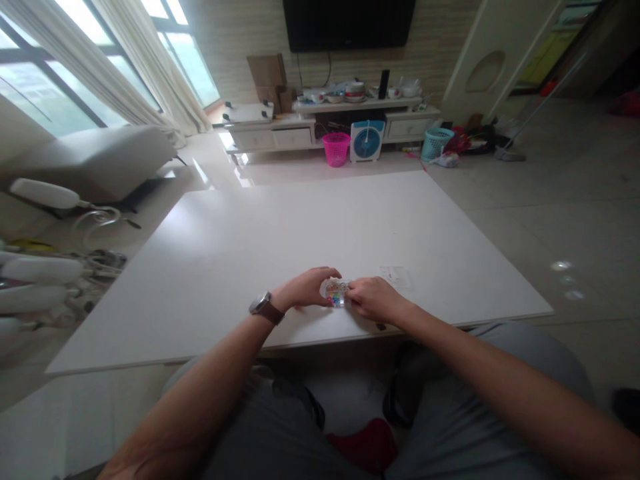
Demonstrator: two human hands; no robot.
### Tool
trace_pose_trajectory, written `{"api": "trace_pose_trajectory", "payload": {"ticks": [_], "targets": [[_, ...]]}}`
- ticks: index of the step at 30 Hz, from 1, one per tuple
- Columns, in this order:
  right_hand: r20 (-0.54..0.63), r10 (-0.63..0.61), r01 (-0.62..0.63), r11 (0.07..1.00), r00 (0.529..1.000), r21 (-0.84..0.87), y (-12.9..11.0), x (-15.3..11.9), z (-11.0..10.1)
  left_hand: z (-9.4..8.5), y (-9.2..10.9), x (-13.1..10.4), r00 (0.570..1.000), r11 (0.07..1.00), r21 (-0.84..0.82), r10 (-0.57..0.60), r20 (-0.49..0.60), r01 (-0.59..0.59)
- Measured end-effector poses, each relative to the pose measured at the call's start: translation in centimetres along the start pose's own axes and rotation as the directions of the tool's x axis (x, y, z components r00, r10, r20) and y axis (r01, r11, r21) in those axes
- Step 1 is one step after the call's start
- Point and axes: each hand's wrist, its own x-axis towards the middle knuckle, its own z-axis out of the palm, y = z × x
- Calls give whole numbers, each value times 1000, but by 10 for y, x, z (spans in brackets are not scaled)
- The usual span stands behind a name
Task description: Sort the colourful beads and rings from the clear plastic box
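Observation:
A small clear container (337, 297) with colourful bits in it is near the front edge of the white table (320, 227). Curled around its left side is my left hand (311, 287), thumb and fingers gripping it. My right hand (374, 298) is closed at the container's right side, its fingertips against the rim; what they pinch, if anything, is too small to make out. Just beyond the right hand lies a flat transparent packet (397, 277). A small dark piece (381, 327) sits at the table edge below the right wrist.
Past the table, a pink basket (336, 149), a blue box fan (367, 141) and a light blue basket (437, 144) stand by a white TV cabinet (293, 138). White padded equipment (43, 270) is at the left. My legs are under the front edge.

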Motion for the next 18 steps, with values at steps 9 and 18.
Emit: {"api": "trace_pose_trajectory", "payload": {"ticks": [9, 18], "targets": [[-89, 0, 2, 1000, 996, 29, 2, -12, -12, -38, -35, -23, 907, 916, 123, -397, 142, 382], [-91, 3, 0, 999, 996, 38, 9, -9, -4, -18, -30, -19, 802, 843, 203, -537, 263, 498]]}}
